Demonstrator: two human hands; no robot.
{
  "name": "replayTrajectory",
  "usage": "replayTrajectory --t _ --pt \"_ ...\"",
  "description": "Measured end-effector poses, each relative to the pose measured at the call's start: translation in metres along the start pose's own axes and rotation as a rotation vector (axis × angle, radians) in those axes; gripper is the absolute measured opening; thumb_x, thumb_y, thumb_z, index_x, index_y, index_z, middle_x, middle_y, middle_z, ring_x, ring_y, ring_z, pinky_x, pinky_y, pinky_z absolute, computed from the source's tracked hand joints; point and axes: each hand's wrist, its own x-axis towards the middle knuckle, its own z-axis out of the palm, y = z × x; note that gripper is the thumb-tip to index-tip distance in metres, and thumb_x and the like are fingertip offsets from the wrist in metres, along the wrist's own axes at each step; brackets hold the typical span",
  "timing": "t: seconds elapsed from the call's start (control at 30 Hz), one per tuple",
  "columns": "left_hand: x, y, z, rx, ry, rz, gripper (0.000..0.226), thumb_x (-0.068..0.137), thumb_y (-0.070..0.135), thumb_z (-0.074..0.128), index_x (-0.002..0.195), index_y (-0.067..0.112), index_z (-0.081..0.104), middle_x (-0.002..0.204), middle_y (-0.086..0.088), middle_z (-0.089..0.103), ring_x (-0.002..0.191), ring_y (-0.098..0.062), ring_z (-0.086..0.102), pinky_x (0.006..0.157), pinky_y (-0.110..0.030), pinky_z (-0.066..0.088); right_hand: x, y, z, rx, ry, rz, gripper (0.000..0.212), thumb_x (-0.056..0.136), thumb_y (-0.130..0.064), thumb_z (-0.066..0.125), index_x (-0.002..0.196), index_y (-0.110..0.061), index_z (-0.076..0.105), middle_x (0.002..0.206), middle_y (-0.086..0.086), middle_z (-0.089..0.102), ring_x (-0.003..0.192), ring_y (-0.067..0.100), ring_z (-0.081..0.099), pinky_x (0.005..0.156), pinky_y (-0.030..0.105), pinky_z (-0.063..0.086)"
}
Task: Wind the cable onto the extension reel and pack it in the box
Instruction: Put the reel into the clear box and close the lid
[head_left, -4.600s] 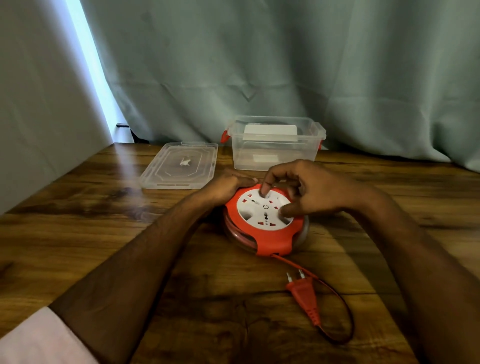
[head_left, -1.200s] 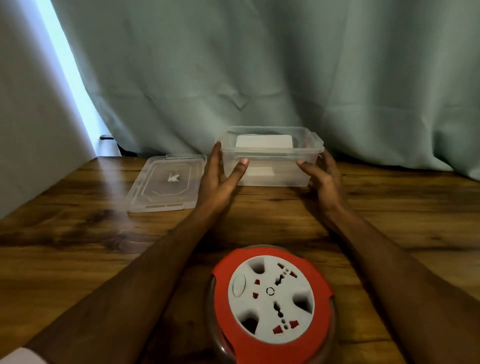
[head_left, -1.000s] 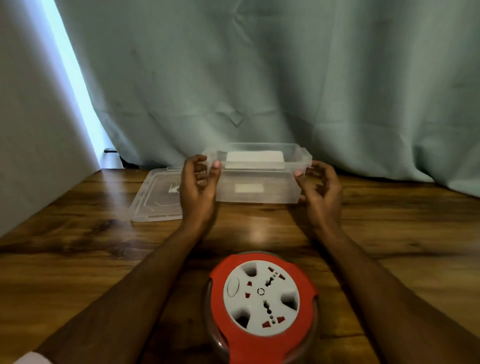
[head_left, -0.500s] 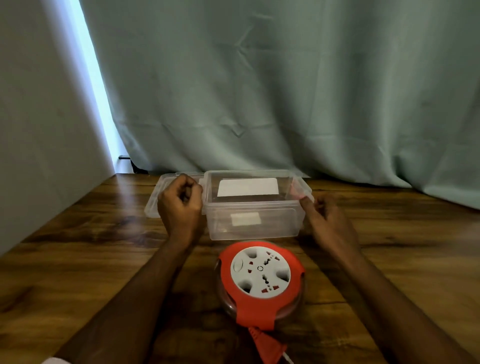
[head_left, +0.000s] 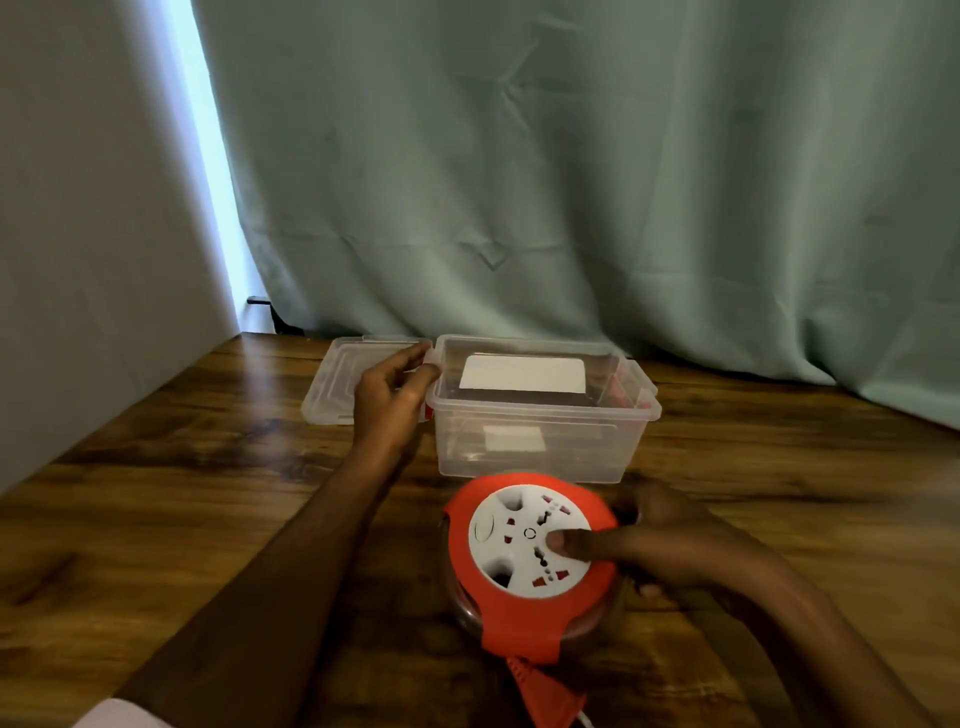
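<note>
The orange extension reel (head_left: 519, 618) with a white socket face lies on the wooden table in front of me, its cable wound inside. Its orange plug (head_left: 545, 699) hangs at the near edge. My right hand (head_left: 670, 545) grips the reel's right side, thumb pressed on the socket face. The clear plastic box (head_left: 540, 452) stands open just behind the reel. My left hand (head_left: 389, 400) rests at the box's left rim by the red latch, fingers loosely curled, holding nothing that I can see.
The clear lid (head_left: 332, 384) lies flat on the table (head_left: 182, 519) left of the box, partly behind my left hand. A green curtain (head_left: 571, 182) hangs close behind the box. A grey wall (head_left: 78, 208) borders the table on the left.
The box has been pulled nearer, right behind the reel. My right hand left the box and took hold of the reel. My left hand loosened at the box's left rim.
</note>
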Motion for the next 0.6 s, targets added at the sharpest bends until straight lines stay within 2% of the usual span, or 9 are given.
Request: replayTrajectory --t 0.07,0.13,0.2,0.27,0.37,0.47,0.53,0.6 --pt "0.001 0.001 0.001 -0.014 0.006 -0.012 0.046 0.087 0.032 0.069 0.132 0.021 0.071 0.128 0.002 0.074 0.119 -0.021 0.069 0.104 -0.051 0.056 0.003 0.001 0.001 0.171 0.04 -0.019 0.068 0.057 -0.046 0.088 0.115 -0.019 0.067 0.093 0.0 0.081 0.07 0.012 0.078 0.059 0.028 0.062" --pt "0.001 0.001 0.002 -0.022 0.012 -0.009 0.05 0.084 0.038 0.068 0.131 0.022 0.072 0.127 0.002 0.075 0.118 -0.021 0.069 0.103 -0.051 0.057 0.005 0.002 0.006 0.33 0.065 -0.057 0.081 0.048 -0.035 0.091 0.12 -0.011 0.063 0.096 0.007 0.08 0.077 0.02 0.079 0.068 0.04 0.066" --pt "0.002 0.001 0.002 -0.031 0.025 -0.005 0.058 0.076 0.045 0.069 0.128 0.021 0.073 0.123 0.002 0.076 0.115 -0.02 0.071 0.101 -0.05 0.058 0.001 -0.004 0.006 0.393 0.08 -0.133 0.076 0.052 -0.026 0.091 0.121 -0.011 0.063 0.086 0.009 0.08 0.074 0.022 0.079 0.057 0.033 0.063" --pt "0.003 0.002 0.001 -0.042 0.038 0.0 0.062 0.071 0.048 0.069 0.125 0.018 0.075 0.119 0.0 0.077 0.111 -0.02 0.072 0.099 -0.049 0.059 -0.007 -0.017 -0.007 0.311 0.129 -0.249 0.07 0.057 -0.028 0.091 0.12 -0.019 0.064 0.089 0.009 0.08 0.077 0.023 0.079 0.058 0.033 0.063" --pt "0.004 0.002 0.0 -0.054 0.048 -0.006 0.061 0.071 0.048 0.071 0.124 0.017 0.075 0.118 0.0 0.078 0.111 -0.021 0.073 0.097 -0.051 0.06 -0.014 -0.046 -0.042 0.151 0.334 -0.447 0.066 0.055 -0.036 0.094 0.114 -0.031 0.068 0.097 0.007 0.078 0.087 0.022 0.077 0.073 0.047 0.065" --pt "0.003 0.004 0.001 -0.056 0.047 -0.014 0.05 0.08 0.039 0.072 0.125 0.018 0.074 0.119 -0.001 0.077 0.111 -0.021 0.072 0.096 -0.052 0.061 -0.015 -0.082 -0.074 -0.061 0.579 -0.605 0.063 0.062 -0.028 0.096 0.117 -0.035 0.066 0.096 -0.003 0.075 0.084 0.015 0.073 0.075 0.04 0.062" --pt "0.002 0.006 0.002 -0.054 0.043 -0.032 0.039 0.089 0.031 0.073 0.126 0.02 0.074 0.121 0.0 0.076 0.113 -0.021 0.071 0.096 -0.052 0.06 -0.009 -0.105 -0.086 -0.23 0.723 -0.671 0.064 0.069 -0.034 0.093 0.126 -0.037 0.062 0.109 -0.002 0.072 0.091 0.017 0.069 0.082 0.039 0.06" --pt "0.002 0.006 0.002 -0.047 0.045 -0.045 0.033 0.094 0.024 0.071 0.127 0.021 0.073 0.123 0.001 0.074 0.114 -0.021 0.07 0.097 -0.052 0.06 0.003 -0.122 -0.092 -0.337 0.782 -0.706 0.065 0.074 -0.036 0.09 0.133 -0.036 0.06 0.123 0.001 0.071 0.099 0.016 0.064 0.09 0.037 0.056"
